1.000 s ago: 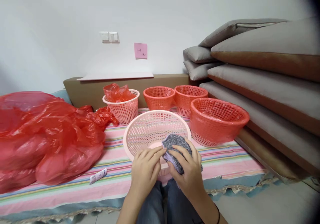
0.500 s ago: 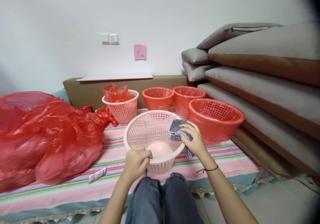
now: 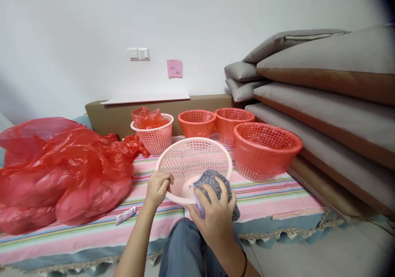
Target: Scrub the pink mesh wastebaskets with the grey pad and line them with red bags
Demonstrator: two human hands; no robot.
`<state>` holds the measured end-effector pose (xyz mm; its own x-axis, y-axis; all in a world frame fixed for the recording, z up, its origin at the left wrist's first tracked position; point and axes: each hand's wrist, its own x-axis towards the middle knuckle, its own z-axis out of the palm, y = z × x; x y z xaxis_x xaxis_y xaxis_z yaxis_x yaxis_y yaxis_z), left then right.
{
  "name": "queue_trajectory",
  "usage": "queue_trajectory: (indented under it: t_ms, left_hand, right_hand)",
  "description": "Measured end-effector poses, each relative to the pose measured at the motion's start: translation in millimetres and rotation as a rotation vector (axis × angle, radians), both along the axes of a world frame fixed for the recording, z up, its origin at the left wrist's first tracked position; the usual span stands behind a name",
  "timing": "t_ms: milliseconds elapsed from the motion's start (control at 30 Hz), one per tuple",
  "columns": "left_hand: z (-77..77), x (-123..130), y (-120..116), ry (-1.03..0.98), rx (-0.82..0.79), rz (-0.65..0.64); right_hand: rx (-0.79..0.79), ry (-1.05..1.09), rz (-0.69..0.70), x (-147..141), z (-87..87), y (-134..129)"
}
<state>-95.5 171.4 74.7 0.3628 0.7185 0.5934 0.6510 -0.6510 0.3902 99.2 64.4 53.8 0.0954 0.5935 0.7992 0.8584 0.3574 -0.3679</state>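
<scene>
A pale pink plastic basket (image 3: 193,145) with a lattice wall sits in front of my knees, its mouth tipped a little toward me. My left hand (image 3: 159,188) grips its rim at the near left, fingers curled over the edge. A grey speckled cloth (image 3: 212,179) with a lilac side is in my right hand (image 3: 217,211), which presses it over the near right rim, fingers outside and partly over the opening. The palm side of this hand is hidden.
Red-bagged baskets (image 3: 267,149) stand behind and to the right. Another pink basket (image 3: 156,139) holds a crumpled red bag. A heap of red plastic bags (image 3: 77,170) lies left, near a small white packet (image 3: 126,215). Stacked grey cushions (image 3: 324,83) line the right side of the striped cloth (image 3: 277,196).
My right hand has moved the cloth from the basket's right inner wall down to its near right rim. My left hand has shifted up and left along with the turning basket.
</scene>
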Motion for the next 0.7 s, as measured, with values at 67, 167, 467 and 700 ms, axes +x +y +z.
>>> queue_trajectory:
  t_ms: [67,167,467,700]
  left_hand:
    - [-0.2,2,-1,-0.007,0.002,0.001]
    - [0.9,4,-1,0.008,-0.002,-0.006]
    - [8.4,9,6,0.039,0.0,-0.005]
    - [2.4,42,-50,-0.082,0.165,0.236]
  right_hand:
    - [0.009,-0.013,0.019,8,-0.5,7]
    - [0.016,-0.006,0.06,38,3.5,28]
    - [-0.002,0.085,0.191,102,10.4,79]
    - [-0.026,0.05,-0.09,36,9.2,36]
